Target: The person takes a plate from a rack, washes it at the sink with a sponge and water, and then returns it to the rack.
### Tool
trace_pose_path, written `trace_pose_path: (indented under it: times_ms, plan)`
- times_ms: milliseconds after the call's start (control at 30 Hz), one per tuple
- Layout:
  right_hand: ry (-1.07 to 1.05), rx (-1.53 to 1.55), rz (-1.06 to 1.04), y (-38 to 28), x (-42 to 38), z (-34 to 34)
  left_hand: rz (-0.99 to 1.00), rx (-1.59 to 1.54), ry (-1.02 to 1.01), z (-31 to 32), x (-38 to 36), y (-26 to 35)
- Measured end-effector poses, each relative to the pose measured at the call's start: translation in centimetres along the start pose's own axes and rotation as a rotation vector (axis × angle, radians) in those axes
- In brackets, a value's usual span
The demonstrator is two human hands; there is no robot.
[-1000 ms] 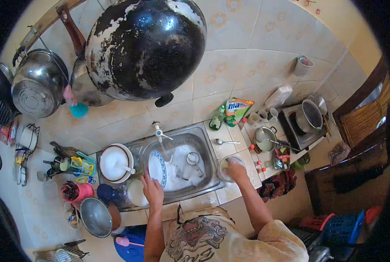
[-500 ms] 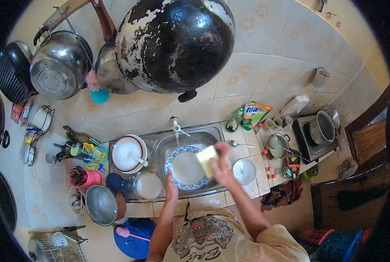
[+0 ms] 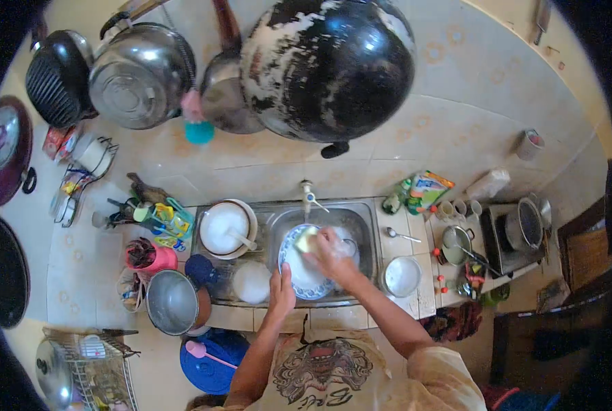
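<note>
A white plate with a blue patterned rim [image 3: 310, 279] is tilted inside the metal sink [image 3: 367, 233]. My left hand [image 3: 283, 291] grips its near left edge, thumb up along the rim. A pale yellow sponge [image 3: 307, 241] is pressed to the plate's upper part by my right hand [image 3: 332, 256], whose fingers close over it. Behind the plate, the white tap [image 3: 308, 194] stands at the back of the sink. Part of another round dish shows behind my right hand, too covered to name.
Left of the sink, stacked plates [image 3: 222, 229] and a white round dish [image 3: 251, 281] rest on the drainboard. A pot [image 3: 171, 303] stands at the left. At right are a white bowl [image 3: 402, 276], a spoon [image 3: 403, 235] and a stove [image 3: 501, 240]. A large wok [image 3: 330, 68] hangs above.
My right hand has brought the sponge from the plate's right edge onto its face. My left hand still holds the rim. The whole view has shifted, so things appear farther right.
</note>
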State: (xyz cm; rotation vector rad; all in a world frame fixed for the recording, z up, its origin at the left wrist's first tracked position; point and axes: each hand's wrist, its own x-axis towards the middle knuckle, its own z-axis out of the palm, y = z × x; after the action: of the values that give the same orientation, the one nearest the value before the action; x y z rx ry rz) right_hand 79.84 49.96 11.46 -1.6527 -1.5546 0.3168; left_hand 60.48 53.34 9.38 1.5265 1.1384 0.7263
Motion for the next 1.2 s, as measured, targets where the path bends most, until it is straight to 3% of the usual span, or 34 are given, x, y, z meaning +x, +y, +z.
trace_pose_path:
  times_ms: [33,67,133,200,233,267,333,367,467,500,533,600,633,667,733,767,800,867,900,933,1000,1033,1067,1133,1167,1200]
  plan:
    - [0.119,0.174,-0.151,-0.2,-0.1,1.7,0.021,-0.031,0.019,0.4,0.1,0.6]
    - [0.014,0.306,-0.18,-0.6,-0.6,2.8,0.028,-0.04,0.001,0.3,0.7,-0.5]
    - [-0.273,0.396,-0.041,-2.2,-1.7,1.6,-0.001,-0.12,0.016,-0.9,2.1,-2.3]
    - [-0.291,0.21,0.004,0.1,-1.8,0.3,0.03,-0.221,0.108,-1.2,1.9,-0.6]
    - [-0.319,0.032,0.053,0.5,-1.6,-0.3,0.069,-0.129,0.108,-1.6,1.4,0.6]
    - [-0.317,0.04,0.063,0.6,-1.0,0.0,0.103,-0.035,0.103,-1.9,0.9,1.2]
    - [-0.006,0.079,0.118,0.0,1.0,0.1,0.017,-0.011,0.051,-1.8,0.7,0.6]
    - [-0.007,0.08,0.125,-0.4,0.6,0.3,0.008,-0.029,0.048,-1.4,1.0,-0.7]
    - [-0.133,0.314,-0.177,-2.3,-0.8,2.2,0.027,-0.023,0.06,-2.0,1.7,-2.7]
    - [-0.2,0.224,-0.227,0.0,-1.8,3.1,0.005,-0.107,0.097,-2.2,1.4,-0.8]
    - [-0.192,0.225,-0.235,0.9,-1.5,2.3,-0.013,-0.195,0.134,-2.3,1.5,0.6]
    - [-0.269,0.018,-0.011,2.5,-0.5,0.4,0.063,-0.196,0.113,-2.5,1.0,1.2]
    - [-0.056,0.034,0.014,0.5,0.8,-0.7,0.013,-0.108,0.075,-2.4,0.6,1.8]
    - [-0.056,0.029,0.025,-0.6,1.0,0.2,-0.032,-0.025,0.037,-2.0,0.5,2.1]
    - [0.101,0.318,-0.049,-2.6,1.7,2.0,0.024,-0.048,0.046,-1.1,0.8,0.1]
    - [0.049,0.318,-0.237,-3.4,1.4,2.1,0.086,-0.063,0.065,-1.1,1.1,-1.0]
    - [0.059,0.321,-0.235,-3.6,0.8,1.4,0.09,-0.054,0.059,-1.4,0.9,-1.4]
    - [-0.421,0.157,-0.083,-2.5,-0.3,-1.0,0.037,-0.339,0.219,-1.6,1.8,-1.3]
    - [-0.29,0.06,-0.121,-0.1,-0.4,-0.1,0.006,-0.376,0.178,-1.7,1.2,0.2]
    - [-0.297,0.068,-0.114,-0.7,0.4,-0.6,-0.005,-0.371,0.179,-1.6,0.9,-0.7]
    - [-0.149,0.092,0.218,-1.5,3.1,-1.4,-0.054,-0.151,0.067,-1.0,0.6,-2.9]
    - [-0.043,0.183,0.036,-1.9,3.2,0.3,-0.056,-0.152,0.061,-0.5,0.5,-2.3]
    - [-0.039,0.184,0.04,-2.1,1.8,0.8,-0.075,-0.176,0.129,-0.3,0.3,-1.7]
    - [-0.174,0.09,-0.24,-4.5,0.2,-0.1,-0.103,-0.213,0.264,-0.2,0.3,0.7]
    - [-0.204,0.108,-0.221,-4.1,-0.3,-1.3,-0.072,-0.429,0.379,0.1,0.5,1.9]
    - [-0.192,0.103,-0.227,-3.5,0.8,-1.9,-0.059,-0.43,0.374,0.0,1.2,1.2]
